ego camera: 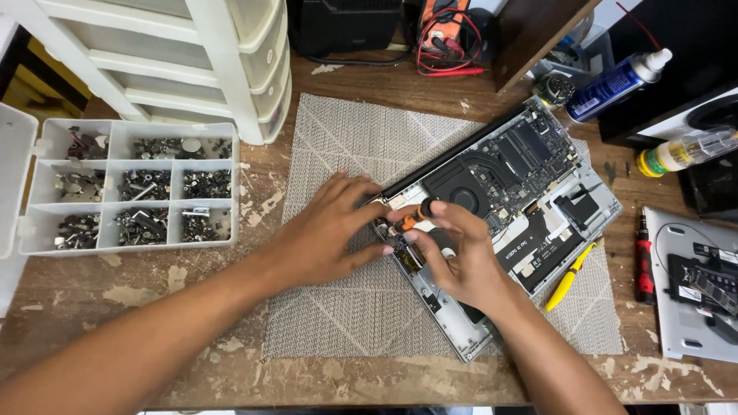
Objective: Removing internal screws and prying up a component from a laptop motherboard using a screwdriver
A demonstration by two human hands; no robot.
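My right hand pinches a small orange-and-black screwdriver, tip down on the opened silver laptop lying on the grey woven mat mid-tabletop. My left hand rests spread and empty on the laptop's near-left corner, seemingly to steady it. A white compartmented screw box sits by the left edge.

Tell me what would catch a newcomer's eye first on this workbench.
The opened laptop, its back cover off and its fan and boards bare, lies slanted on a grey mat in the middle. Over its near corner the right hand holds a small orange screwdriver, and the left hand steadies the edge. At the far left sits a clear parts box full of screws.
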